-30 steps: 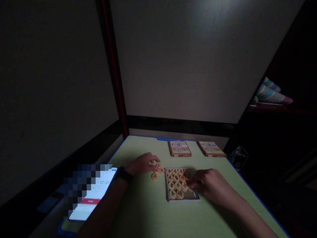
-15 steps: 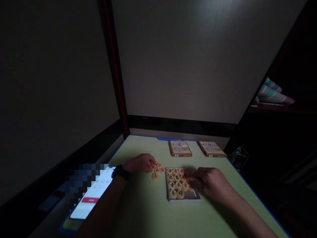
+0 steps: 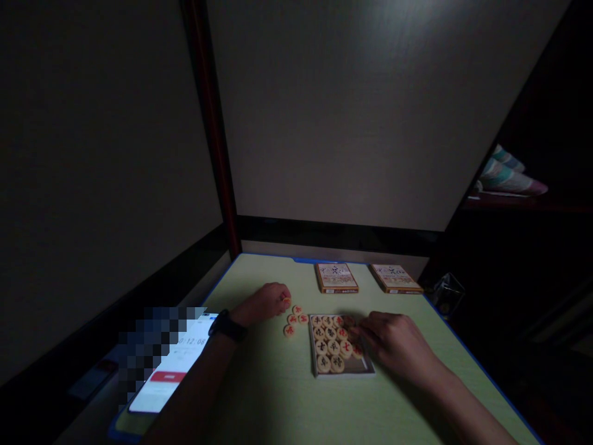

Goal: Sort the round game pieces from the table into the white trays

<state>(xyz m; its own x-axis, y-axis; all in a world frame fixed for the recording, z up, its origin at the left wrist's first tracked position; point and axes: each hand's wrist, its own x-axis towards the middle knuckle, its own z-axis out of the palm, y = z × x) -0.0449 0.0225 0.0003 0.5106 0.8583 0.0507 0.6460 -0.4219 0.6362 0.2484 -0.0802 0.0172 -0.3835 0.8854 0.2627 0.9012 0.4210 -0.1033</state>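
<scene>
My left hand (image 3: 269,303), wearing a dark watch, pinches a Chinese chess piece (image 3: 287,301) just above the table. Several loose round pieces with red characters, among them one piece (image 3: 289,330), lie to the right of and below that hand. A shallow open box (image 3: 317,372) holds rows of wooden pieces (image 3: 334,347) with black or red characters; its lower right part shows bare bottom. Over the box's right edge, my right hand (image 3: 393,341) has its fingers closed on a shadowed Chinese chess piece (image 3: 353,332) in the upper right rows, partly hidden by the fingertips.
Two flat printed boxes, a left box (image 3: 337,278) and a right box (image 3: 395,279), lie at the table's far side. A lit phone (image 3: 169,371) showing a timer rests at the left edge. The green table (image 3: 278,395) has a blue rim, with a wall behind.
My left hand has lifted one red-character piece off the loose group and moved it slightly up. My right hand stays nearly still at the open box.
</scene>
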